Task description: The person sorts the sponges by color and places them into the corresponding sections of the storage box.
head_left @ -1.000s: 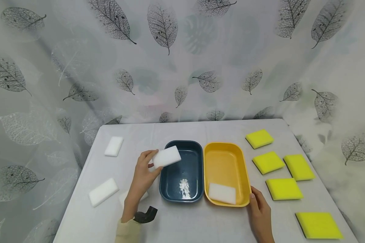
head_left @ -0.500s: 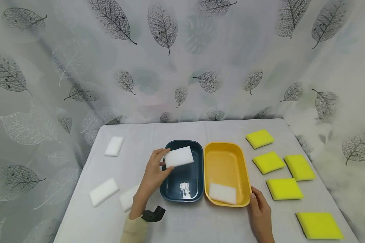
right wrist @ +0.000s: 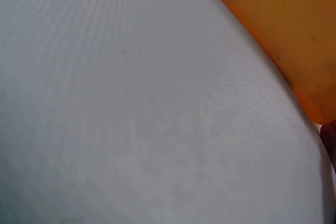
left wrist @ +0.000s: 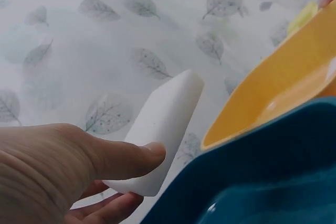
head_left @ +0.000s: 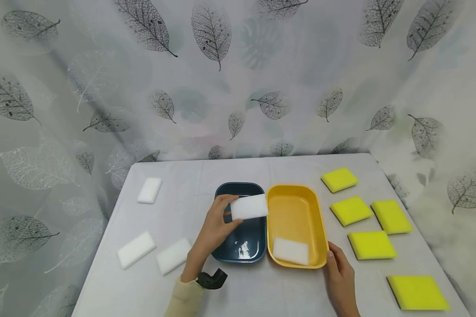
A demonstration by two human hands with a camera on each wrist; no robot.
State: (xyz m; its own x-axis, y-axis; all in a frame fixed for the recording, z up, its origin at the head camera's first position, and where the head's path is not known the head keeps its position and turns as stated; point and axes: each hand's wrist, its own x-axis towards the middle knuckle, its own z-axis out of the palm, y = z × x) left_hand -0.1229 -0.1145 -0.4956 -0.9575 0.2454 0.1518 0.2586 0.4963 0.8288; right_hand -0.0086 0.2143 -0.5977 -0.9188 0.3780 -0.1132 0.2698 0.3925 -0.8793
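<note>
My left hand [head_left: 218, 224] pinches a white sponge [head_left: 249, 207] between thumb and fingers, holding it above the right side of the dark blue tray [head_left: 232, 255]. The left wrist view shows the thumb on the near face of the sponge [left wrist: 163, 124], fingertips beneath. One end reaches the border with the yellow tray [head_left: 293, 207], which stands against the blue one. Inside the yellow tray, at its near end, lies another white sponge [head_left: 291, 251]. My right hand [head_left: 340, 275] grips the yellow tray's right near corner; the right wrist view shows only a sliver of that hand.
On the left of the white-covered table [head_left: 115, 295] lie three more white sponges, one [head_left: 150, 190] far back, two [head_left: 136, 249] nearer. Several yellow sponges [head_left: 372, 245] with dark undersides are spread on the right. A leaf-patterned curtain [head_left: 238, 88] hangs behind.
My left hand has carried the white sponge rightward across the blue tray, from its left rim to the yellow tray's edge. The right hand and both trays have stayed in place.
</note>
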